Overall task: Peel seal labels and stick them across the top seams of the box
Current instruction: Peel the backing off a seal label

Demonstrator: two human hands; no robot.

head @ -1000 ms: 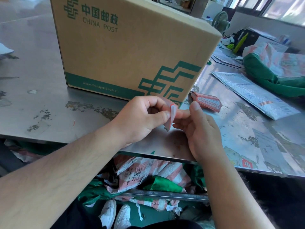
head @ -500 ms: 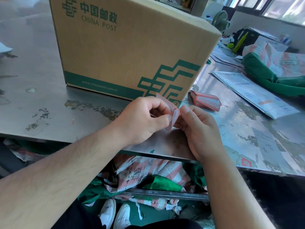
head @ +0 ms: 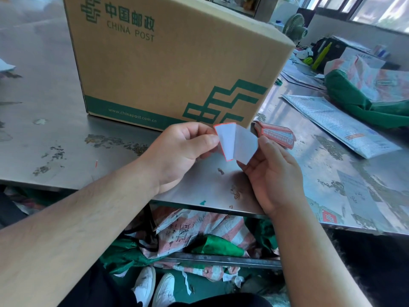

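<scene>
A large brown China Post cardboard box (head: 168, 63) stands on the steel table; its top is out of view. In front of it both hands hold one seal label. My left hand (head: 179, 151) pinches the red-edged label (head: 226, 141) by its left side. My right hand (head: 272, 173) holds the white backing paper (head: 244, 145), which splays away from the label in a V. A small stack of red seal labels (head: 275, 135) lies on the table by the box's near right corner.
The steel table (head: 44, 134) has worn patches and its front edge lies just under my hands. White mailers (head: 338, 125) and green and striped bags (head: 365, 94) lie at the right. A small fan (head: 295, 27) stands behind. Bags fill the floor below.
The label and backing, pressed together between my fingertips before, have now been pulled apart into a V. Both hands have risen slightly and spread.
</scene>
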